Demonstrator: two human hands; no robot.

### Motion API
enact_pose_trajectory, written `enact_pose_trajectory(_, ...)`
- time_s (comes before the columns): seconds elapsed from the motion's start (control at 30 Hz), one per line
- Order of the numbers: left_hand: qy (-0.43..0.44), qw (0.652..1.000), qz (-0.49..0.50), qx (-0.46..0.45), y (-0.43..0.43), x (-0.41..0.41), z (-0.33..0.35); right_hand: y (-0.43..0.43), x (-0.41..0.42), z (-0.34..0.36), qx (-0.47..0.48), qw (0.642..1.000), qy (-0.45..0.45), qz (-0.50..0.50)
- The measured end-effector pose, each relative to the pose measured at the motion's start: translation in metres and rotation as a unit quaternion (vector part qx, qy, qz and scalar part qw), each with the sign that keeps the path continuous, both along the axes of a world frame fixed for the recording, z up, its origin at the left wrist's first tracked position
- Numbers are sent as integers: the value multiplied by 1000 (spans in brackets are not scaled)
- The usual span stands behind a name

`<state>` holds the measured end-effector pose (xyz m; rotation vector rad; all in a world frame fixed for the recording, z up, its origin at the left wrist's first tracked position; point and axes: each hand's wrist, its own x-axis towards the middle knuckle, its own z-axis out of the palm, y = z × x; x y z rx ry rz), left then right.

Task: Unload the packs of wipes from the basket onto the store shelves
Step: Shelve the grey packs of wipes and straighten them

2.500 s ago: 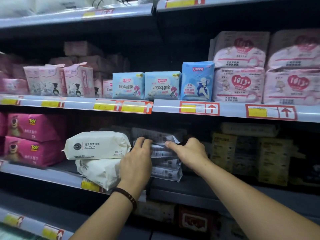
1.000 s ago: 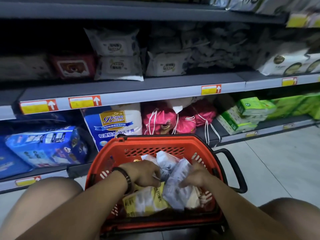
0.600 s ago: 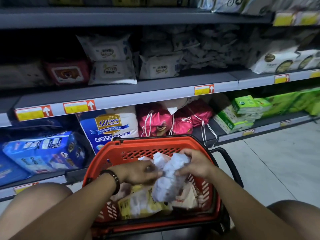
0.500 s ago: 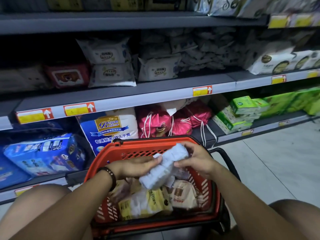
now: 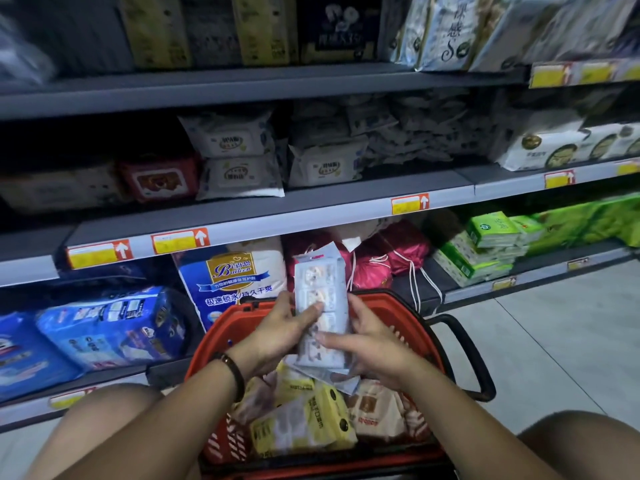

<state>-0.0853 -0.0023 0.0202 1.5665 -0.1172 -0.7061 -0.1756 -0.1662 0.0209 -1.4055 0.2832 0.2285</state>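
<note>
The long white plastic strip of small wipes packs (image 5: pixel 320 289) stands upright between two hands, above the red plastic basket (image 5: pixel 412 310). The left hand (image 5: pixel 277 336) and the right hand (image 5: pixel 375 348) both grip its lower part. It seems to hold four small packs. One large yellow pack (image 5: pixel 304 422) and one brown pack (image 5: pixel 377 407) lie in the basket.
</note>
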Motion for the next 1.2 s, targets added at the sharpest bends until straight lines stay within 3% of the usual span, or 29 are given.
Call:
enact_pose_trajectory(0.07,23,1000,-2,-12,-1,1,5,-2,4,2,-15,999,-16,-29)
enact_pose_trajectory(0.27,66,996,8,-65,10,12,33,-17,10,14,16,1000,-4,7)
enact_pose_trajectory(0.33,59,994,47,-80,15,18,37,-14,16,9,3,997,8,-74)
enact_pose_trajectory(0.43,71,987,95,-105,21,29,39,-13,32,-1,57,974,20,-218)
enact_pose_trajectory(0.5,85,986,108,-94,24,37,37,-10,40,0,69,966,15,-248)
enact_pose_trajectory(0.6,100,986,118,-64,26,47,35,-6,57,1,-46,961,10,-273)
enact_pose_trajectory(0.67,92,986,131,-52,26,55,34,-14,75,-1,-189,952,34,-237)
enact_pose_trajectory(0.77,41,987,152,-23,27,67,30,-36,96,-6,-275,949,135,-78)
enact_pose_trajectory(0.8,23,988,152,-11,27,70,26,-42,97,-10,-345,926,150,0)
enact_pose_trajectory(0.83,6,989,150,2,29,72,22,-46,96,-16,-437,881,160,79)
enact_pose_trajectory(0.9,-32,986,156,43,33,76,12,-47,88,-36,-582,766,175,210)
enact_pose_trajectory(0.93,-53,983,159,73,35,78,8,-45,86,-49,-614,727,183,249)
enact_pose_trajectory(0.97,-71,979,161,102,38,80,6,-44,83,-64,-619,717,186,263)
enact_pose_trajectory(1.2,-96,967,173,163,48,82,1,-36,84,-118,-547,789,167,225)
